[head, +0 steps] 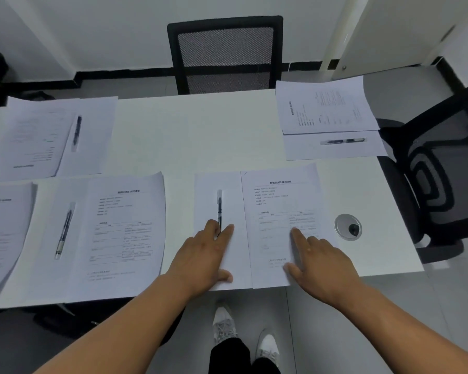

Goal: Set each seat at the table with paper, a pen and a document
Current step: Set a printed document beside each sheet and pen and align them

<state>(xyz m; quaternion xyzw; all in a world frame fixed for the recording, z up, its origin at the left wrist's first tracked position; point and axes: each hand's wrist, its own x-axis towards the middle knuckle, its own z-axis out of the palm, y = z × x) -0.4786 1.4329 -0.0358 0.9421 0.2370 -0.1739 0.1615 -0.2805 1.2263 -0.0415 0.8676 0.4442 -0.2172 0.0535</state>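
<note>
Hands lie flat lower centre: left hand (204, 255) on smooth paper (229, 190), fingers straddling the slim pen (219, 209) (tip hidden); right hand (319, 261) pressing the blurry-printed document (281, 201) on the white counter (200, 136).

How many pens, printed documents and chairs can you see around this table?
Pens: 4, at far left, near left, under the left hand and far right
Printed documents: 5
Chairs: 2
Total: 11
</note>
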